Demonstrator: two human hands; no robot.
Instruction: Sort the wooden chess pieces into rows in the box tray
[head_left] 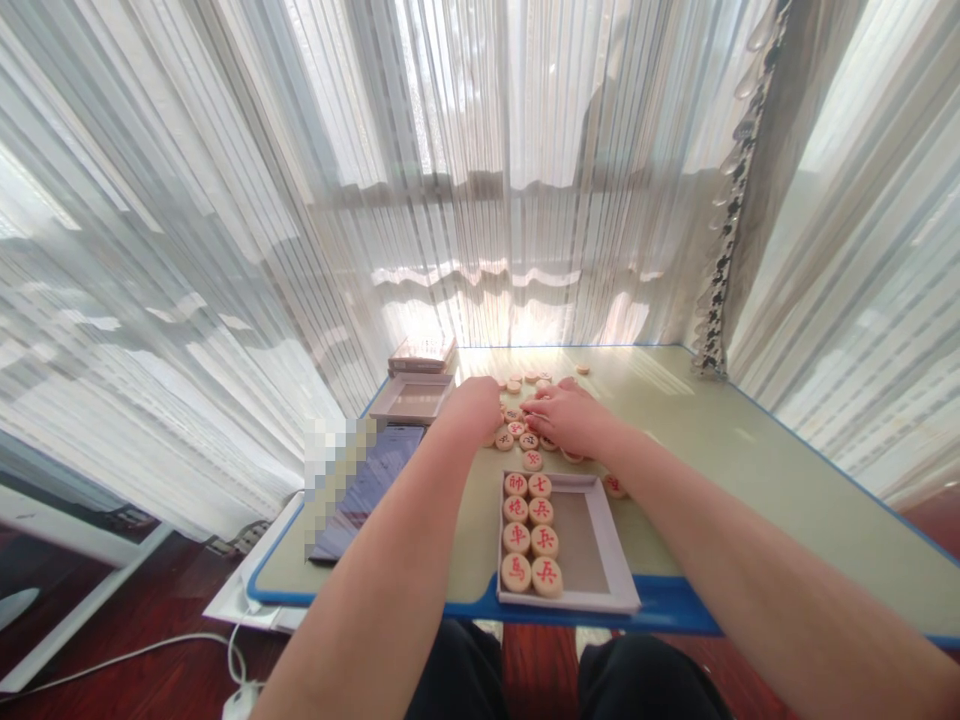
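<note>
Round wooden chess pieces with red and black characters lie loose on the green table. My left hand rests over the left side of the pile, its fingers curled and hidden from view. My right hand lies on the pile, fingers pressed down on the pieces. A shallow white box sits near the front edge; several red-marked pieces are lined up in two columns along its left side.
A second shallow box and a stacked lid or board sit at the table's left rear. A dark folded sheet lies along the left edge. Sheer curtains surround the table. A white cable runs on the floor.
</note>
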